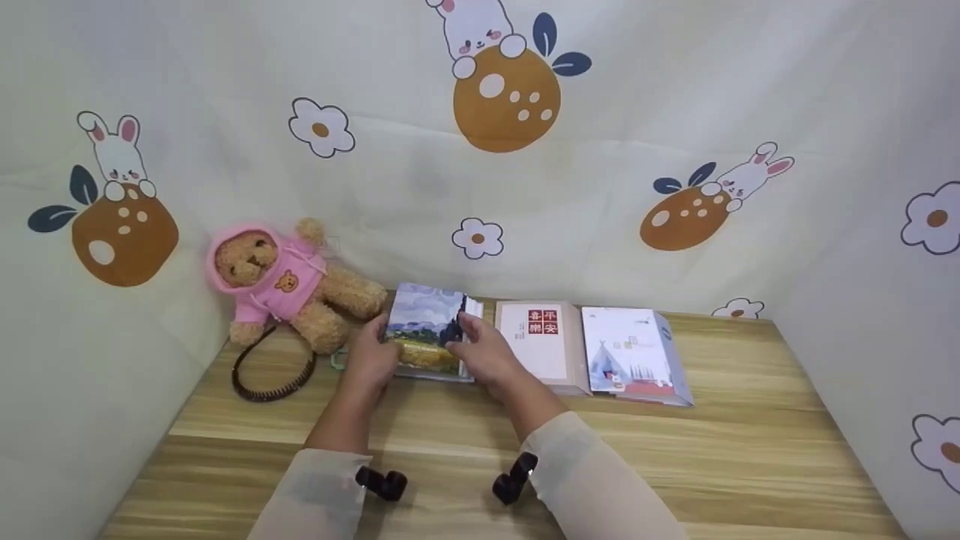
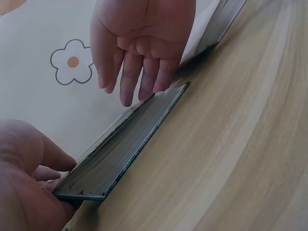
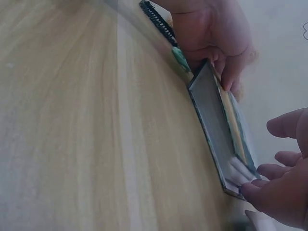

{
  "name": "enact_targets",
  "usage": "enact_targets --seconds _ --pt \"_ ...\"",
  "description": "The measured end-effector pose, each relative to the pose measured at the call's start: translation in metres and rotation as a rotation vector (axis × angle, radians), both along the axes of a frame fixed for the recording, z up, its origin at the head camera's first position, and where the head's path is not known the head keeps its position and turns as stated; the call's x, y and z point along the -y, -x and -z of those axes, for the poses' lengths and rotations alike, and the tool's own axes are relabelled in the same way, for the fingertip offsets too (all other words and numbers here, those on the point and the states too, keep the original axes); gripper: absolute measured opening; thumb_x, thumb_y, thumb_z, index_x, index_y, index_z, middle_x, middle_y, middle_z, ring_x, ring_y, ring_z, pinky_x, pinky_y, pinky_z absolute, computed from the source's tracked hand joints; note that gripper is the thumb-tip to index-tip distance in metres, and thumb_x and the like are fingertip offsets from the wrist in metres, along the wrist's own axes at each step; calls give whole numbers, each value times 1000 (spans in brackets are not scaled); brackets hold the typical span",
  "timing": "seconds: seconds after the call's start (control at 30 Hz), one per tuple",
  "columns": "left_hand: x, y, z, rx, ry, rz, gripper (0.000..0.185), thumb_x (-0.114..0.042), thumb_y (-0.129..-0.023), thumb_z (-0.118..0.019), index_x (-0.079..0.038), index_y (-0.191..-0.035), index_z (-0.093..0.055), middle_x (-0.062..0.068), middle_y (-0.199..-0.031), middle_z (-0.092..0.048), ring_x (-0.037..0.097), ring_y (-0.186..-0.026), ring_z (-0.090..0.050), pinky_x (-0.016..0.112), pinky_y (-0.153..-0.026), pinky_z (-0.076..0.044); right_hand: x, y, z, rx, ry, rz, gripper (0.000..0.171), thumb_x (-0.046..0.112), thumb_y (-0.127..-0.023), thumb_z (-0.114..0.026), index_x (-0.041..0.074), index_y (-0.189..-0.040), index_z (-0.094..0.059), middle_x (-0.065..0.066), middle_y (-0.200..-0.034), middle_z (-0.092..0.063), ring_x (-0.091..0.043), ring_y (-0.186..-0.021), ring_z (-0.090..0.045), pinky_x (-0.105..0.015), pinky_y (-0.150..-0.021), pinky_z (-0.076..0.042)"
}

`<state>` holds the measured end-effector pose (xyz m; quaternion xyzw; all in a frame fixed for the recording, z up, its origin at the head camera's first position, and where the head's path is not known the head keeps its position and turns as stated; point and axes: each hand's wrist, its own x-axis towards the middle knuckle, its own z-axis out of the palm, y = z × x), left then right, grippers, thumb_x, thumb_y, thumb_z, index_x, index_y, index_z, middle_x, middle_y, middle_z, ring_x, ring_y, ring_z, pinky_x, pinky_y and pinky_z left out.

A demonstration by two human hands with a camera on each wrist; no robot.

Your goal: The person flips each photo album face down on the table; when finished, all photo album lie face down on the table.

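A thick book (image 1: 426,319) with a painted landscape cover lies near the back of the table. My left hand (image 1: 373,352) grips its left side, thumb on the cover and fingers low at the edge, as the left wrist view also shows. At the book's right side is my right hand (image 1: 487,352). In the right wrist view the right hand's fingers (image 3: 276,192) touch the near right corner, while its thumb stands apart. The left wrist view has the right hand's fingers (image 2: 130,79) fairly straight. Page edges of the book (image 3: 211,125) face the wrist cameras.
Right of the book lie a white book with red characters (image 1: 529,356) and a book with a tent picture (image 1: 630,367). On the left, a teddy bear (image 1: 292,277) in a pink hoodie leans by the curtain, with a dark headband (image 1: 270,394) and a small green item (image 1: 338,361) nearby.
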<state>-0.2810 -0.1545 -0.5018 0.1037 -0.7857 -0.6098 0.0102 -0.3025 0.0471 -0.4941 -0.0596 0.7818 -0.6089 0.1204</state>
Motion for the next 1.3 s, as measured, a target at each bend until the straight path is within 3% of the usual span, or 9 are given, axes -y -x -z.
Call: enact_targets --seconds 0.17,0.33,0.5,0.6,0.77,0.87,1.03,1.3 --pt "-1 1 0 -6 12 -3 82 8 -86 -52 4 -165 -32 27 -172 -34 39 -163 -28 50 -137 -22 -1 -1 1 -6 -11 -14 70 9 -100 -67 -2 -163 -39 -20 -172 -37 -35 -163 -33 -46 -137 -24" --pt "-7 -2 -8 -20 -30 -17 77 2 -92 -54 -2 -166 -34 21 -174 -34 36 -164 -29 49 -136 -27 -3 -1 -5 -18 -33 -45 71 12 -99 -68 -1 -163 -39 -20 -171 -39 -35 -163 -34 -45 -136 -25" --pt "-18 -9 -26 -66 -132 -7 61 -23 -105 -60 -22 -164 -45 5 -176 -35 32 -166 -26 53 -133 -31 -5 -4 -21 31 -21 -53 68 25 -100 -71 14 -162 -47 -15 -170 -44 -32 -160 -41 -47 -134 -31" --pt "-26 -13 -36 -119 -162 16 51 -36 -108 -59 -27 -158 -54 2 -173 -40 31 -165 -28 55 -133 -33 -7 -6 -35 90 26 -66 63 36 -103 -69 24 -162 -49 -12 -169 -47 -31 -156 -47 -49 -131 -38" --pt "-37 -17 -44 -200 -238 84 45 -30 -110 -57 -23 -155 -58 3 -165 -50 27 -156 -44 51 -129 -40 -10 -10 -55 123 155 -91 62 50 -107 -62 33 -164 -44 -7 -168 -49 -36 -154 -50 -55 -122 -48" --pt "-41 -17 -43 -154 -289 141 51 -27 -110 -57 -22 -161 -50 5 -168 -47 29 -155 -47 52 -129 -40 -12 -11 -60 107 210 -83 63 50 -107 -62 37 -165 -42 -6 -167 -51 -39 -153 -50 -58 -116 -53" --pt "-41 -16 -37 3 -346 221 61 -35 -111 -54 -26 -168 -36 7 -174 -38 33 -157 -43 57 -131 -36 -13 -12 -58 108 224 -64 62 44 -108 -63 40 -165 -40 -3 -169 -47 -39 -152 -51 -63 -112 -54" --pt "-38 -12 -34 50 -321 201 61 -40 -108 -56 -34 -166 -37 1 -176 -34 31 -156 -43 57 -131 -35 -16 -10 -48 142 217 -52 63 41 -107 -65 43 -164 -40 0 -171 -46 -38 -151 -53 -67 -113 -51"
